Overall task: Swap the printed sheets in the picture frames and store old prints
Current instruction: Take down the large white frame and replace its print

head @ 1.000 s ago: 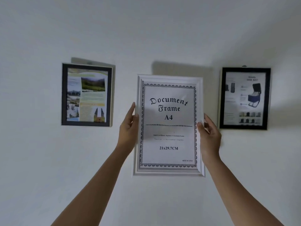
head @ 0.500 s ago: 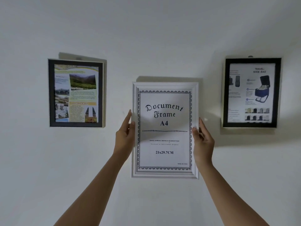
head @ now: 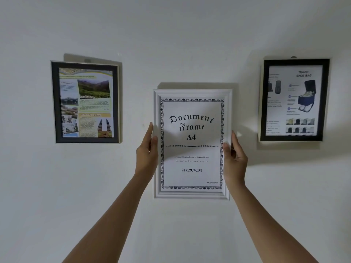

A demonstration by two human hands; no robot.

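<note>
White frame [head: 191,193] gripped by left hand [head: 146,158] and right hand [head: 235,162], fingers partly hidden behind.

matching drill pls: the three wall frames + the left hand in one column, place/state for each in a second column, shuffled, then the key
Things
1. white frame
2. travel brochure frame
3. shoe bag frame
4. left hand

Places or states
A. dark frame hanging at the far right of the wall
B. gripped on both side edges, in the middle
C. dark frame hanging at the left of the wall
D. on the white frame's left edge

Pairs: 1-B, 2-C, 3-A, 4-D
</note>
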